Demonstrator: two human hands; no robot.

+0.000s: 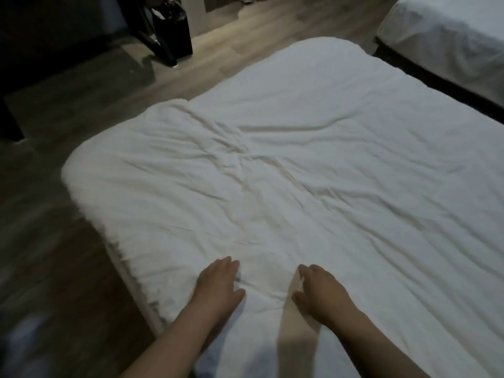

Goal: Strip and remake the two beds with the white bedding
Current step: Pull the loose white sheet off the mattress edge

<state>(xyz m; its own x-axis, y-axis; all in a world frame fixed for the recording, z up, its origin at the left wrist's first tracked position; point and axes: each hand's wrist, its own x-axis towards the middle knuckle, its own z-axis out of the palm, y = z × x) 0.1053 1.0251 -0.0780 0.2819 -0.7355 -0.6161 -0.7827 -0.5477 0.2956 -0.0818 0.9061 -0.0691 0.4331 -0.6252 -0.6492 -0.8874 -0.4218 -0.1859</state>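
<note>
A white, wrinkled duvet [286, 165] covers the near bed from its near end to its far end. My left hand [218, 282] lies flat on the duvet near the bed's left edge, fingers straight. My right hand [319, 287] rests palm down on the duvet a short way to the right, fingers spread and slightly bent, holding nothing. A second bed [447, 34] with white bedding stands at the top right, across a narrow dark gap.
Wooden floor [54, 241] runs along the left of the near bed. A black bag [171, 31] stands on the floor at the top left beside dark furniture [41, 50]. Something pale and blurred lies on the floor at the bottom left.
</note>
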